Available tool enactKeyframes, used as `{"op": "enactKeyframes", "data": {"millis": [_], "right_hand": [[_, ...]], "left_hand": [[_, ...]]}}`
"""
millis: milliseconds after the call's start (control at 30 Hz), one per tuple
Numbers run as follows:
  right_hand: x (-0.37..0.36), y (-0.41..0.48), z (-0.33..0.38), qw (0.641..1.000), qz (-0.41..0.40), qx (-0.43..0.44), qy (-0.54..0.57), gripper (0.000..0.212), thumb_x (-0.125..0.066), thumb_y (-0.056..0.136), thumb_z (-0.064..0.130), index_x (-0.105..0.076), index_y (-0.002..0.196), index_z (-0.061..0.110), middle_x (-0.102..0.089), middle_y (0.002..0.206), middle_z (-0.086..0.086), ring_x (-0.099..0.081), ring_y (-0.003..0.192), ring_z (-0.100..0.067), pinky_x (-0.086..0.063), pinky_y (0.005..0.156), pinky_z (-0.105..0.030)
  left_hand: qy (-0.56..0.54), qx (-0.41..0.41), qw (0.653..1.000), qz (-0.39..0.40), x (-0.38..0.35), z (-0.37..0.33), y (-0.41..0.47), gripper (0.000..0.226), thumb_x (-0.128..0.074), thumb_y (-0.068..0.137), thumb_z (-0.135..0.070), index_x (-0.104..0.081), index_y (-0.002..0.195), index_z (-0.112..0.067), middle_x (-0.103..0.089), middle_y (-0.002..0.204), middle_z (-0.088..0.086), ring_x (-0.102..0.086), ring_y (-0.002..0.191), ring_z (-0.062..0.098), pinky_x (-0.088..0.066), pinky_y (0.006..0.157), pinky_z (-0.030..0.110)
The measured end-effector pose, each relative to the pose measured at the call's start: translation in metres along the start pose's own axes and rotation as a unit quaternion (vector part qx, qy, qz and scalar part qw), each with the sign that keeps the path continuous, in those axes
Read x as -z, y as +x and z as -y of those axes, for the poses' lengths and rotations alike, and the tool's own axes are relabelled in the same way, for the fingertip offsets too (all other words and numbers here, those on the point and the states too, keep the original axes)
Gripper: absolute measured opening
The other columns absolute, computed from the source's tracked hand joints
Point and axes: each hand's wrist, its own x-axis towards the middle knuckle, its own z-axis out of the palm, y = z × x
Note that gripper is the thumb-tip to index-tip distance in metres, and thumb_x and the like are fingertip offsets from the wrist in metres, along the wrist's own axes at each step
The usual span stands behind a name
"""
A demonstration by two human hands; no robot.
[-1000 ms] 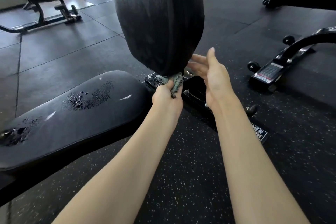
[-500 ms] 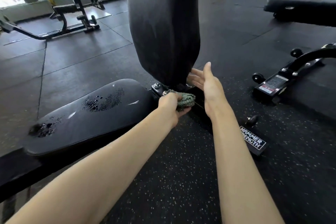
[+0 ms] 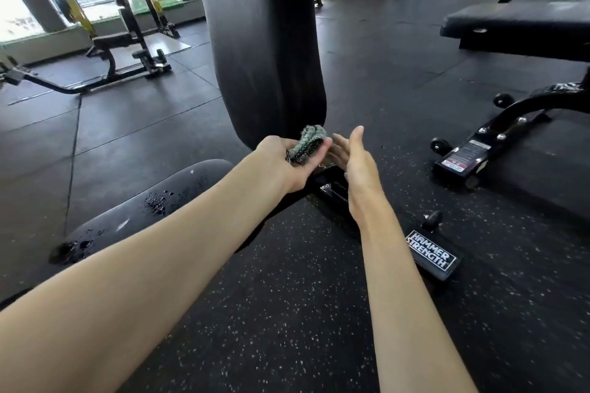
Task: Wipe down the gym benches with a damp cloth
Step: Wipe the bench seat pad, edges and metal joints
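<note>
A black bench has its back pad (image 3: 261, 41) raised upright and its seat pad (image 3: 153, 210) low at the left, with water drops on the seat. My left hand (image 3: 281, 159) holds a bunched grey-green cloth (image 3: 308, 143) just below the bottom edge of the back pad. My right hand (image 3: 357, 159) is beside the cloth on its right, fingers straight and pointing up, holding nothing. The bench's hinge bracket (image 3: 332, 188) shows under the hands.
A black frame foot marked Hammer Strength (image 3: 431, 254) lies on the speckled rubber floor at the right. Another bench (image 3: 517, 25) and its wheeled base (image 3: 472, 150) stand at the far right. A rack with a bench (image 3: 121, 41) stands by the windows at the back left.
My left hand has lifted the cloth off the hinge and turned palm up, away from the back pad's bottom. The view has tilted up. My right hand stays open next to it.
</note>
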Motion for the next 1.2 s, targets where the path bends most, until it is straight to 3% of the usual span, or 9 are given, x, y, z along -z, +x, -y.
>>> {"op": "enactKeyframes", "data": {"millis": [167, 300, 400, 500, 700, 933, 1067, 1133, 1200], "right_hand": [[-0.011, -0.006, -0.005, 0.998, 0.038, 0.020, -0.034, 0.061, -0.015, 0.102, 0.053, -0.060, 0.129, 0.022, -0.066, 0.121, 0.002, -0.059, 0.106, -0.006, -0.035, 0.071, -0.013], [-0.007, -0.001, -0.008, 0.999, -0.003, 0.007, -0.036, 0.067, -0.016, 0.102, 0.053, -0.066, 0.119, 0.012, -0.071, 0.111, -0.004, -0.065, 0.099, -0.010, -0.042, 0.081, -0.022], [-0.002, 0.002, -0.011, 0.999, -0.015, -0.025, -0.040, 0.065, -0.021, 0.103, 0.051, -0.069, 0.110, 0.009, -0.073, 0.101, -0.004, -0.068, 0.094, -0.013, -0.043, 0.093, -0.037], [-0.001, 0.001, -0.012, 0.995, 0.014, -0.074, -0.061, 0.049, -0.031, 0.103, 0.044, -0.069, 0.097, 0.014, -0.073, 0.097, -0.003, -0.068, 0.094, -0.016, -0.045, 0.090, -0.037], [0.004, -0.014, -0.016, 0.984, 0.061, -0.166, 0.035, 0.030, -0.038, 0.103, 0.028, -0.062, 0.094, 0.014, -0.069, 0.090, -0.007, -0.065, 0.083, -0.021, -0.051, 0.070, -0.033], [0.016, -0.020, -0.016, 0.973, 0.038, -0.211, 0.087, 0.027, -0.041, 0.102, 0.032, -0.057, 0.106, 0.011, -0.062, 0.094, -0.009, -0.058, 0.077, -0.020, -0.051, 0.060, -0.031], [0.017, -0.018, -0.022, 0.966, -0.070, -0.226, 0.101, 0.019, -0.047, 0.098, 0.025, -0.060, 0.096, 0.011, -0.064, 0.102, -0.012, -0.060, 0.086, -0.023, -0.052, 0.064, -0.034], [0.018, -0.016, -0.027, 0.955, -0.149, -0.225, 0.122, 0.016, -0.052, 0.095, 0.021, -0.062, 0.099, 0.009, -0.065, 0.107, -0.014, -0.063, 0.089, -0.025, -0.055, 0.071, -0.037], [0.020, -0.018, -0.027, 0.940, -0.217, -0.218, 0.150, 0.014, -0.057, 0.093, 0.015, -0.064, 0.098, 0.005, -0.067, 0.096, -0.014, -0.065, 0.083, -0.024, -0.056, 0.070, -0.037]], "left_hand": [[-0.004, 0.012, 1.000, 0.028, -0.004, -0.007, -0.009, 0.020, -0.048, 0.088, 0.012, -0.056, 0.104, 0.021, -0.062, 0.088, 0.036, -0.066, 0.070, 0.044, -0.059, 0.067, 0.046], [0.028, 0.000, 0.996, 0.081, -0.002, -0.011, -0.016, 0.020, -0.044, 0.091, 0.008, -0.056, 0.099, 0.022, -0.064, 0.081, 0.035, -0.067, 0.067, 0.041, -0.058, 0.058, 0.046], [0.047, -0.041, 0.983, 0.175, 0.005, -0.012, -0.027, 0.020, -0.040, 0.093, 0.005, -0.055, 0.097, 0.016, -0.067, 0.085, 0.031, -0.070, 0.068, 0.035, -0.059, 0.068, 0.039], [0.078, -0.099, 0.957, 0.260, 0.017, -0.014, -0.033, 0.022, -0.038, 0.093, 0.001, -0.055, 0.106, 0.008, -0.069, 0.097, 0.024, -0.070, 0.081, 0.030, -0.059, 0.071, 0.034], [0.315, -0.093, 0.931, 0.161, 0.046, 0.008, -0.016, 0.032, -0.040, 0.084, 0.001, -0.060, 0.109, 0.002, -0.068, 0.107, 0.017, -0.066, 0.094, 0.026, -0.051, 0.091, 0.039], [0.314, -0.135, 0.936, 0.087, 0.065, 0.028, 0.013, 0.030, -0.036, 0.075, 0.011, -0.057, 0.090, -0.003, -0.061, 0.094, 0.013, -0.057, 0.085, 0.028, -0.047, 0.080, 0.040], [0.361, -0.151, 0.915, 0.102, 0.064, 0.046, 0.036, 0.028, -0.044, 0.073, 0.011, -0.062, 0.083, -0.008, -0.065, 0.081, 0.009, -0.061, 0.081, 0.029, -0.052, 0.075, 0.039], [0.372, -0.144, 0.911, 0.103, 0.061, 0.061, 0.051, 0.029, -0.046, 0.073, 0.010, -0.064, 0.091, -0.006, -0.066, 0.087, 0.013, -0.063, 0.088, 0.035, -0.052, 0.084, 0.045], [0.360, -0.129, 0.917, 0.114, 0.057, 0.076, 0.063, 0.029, -0.047, 0.077, 0.010, -0.064, 0.094, -0.006, -0.068, 0.090, 0.013, -0.065, 0.093, 0.034, -0.054, 0.085, 0.043]]}}
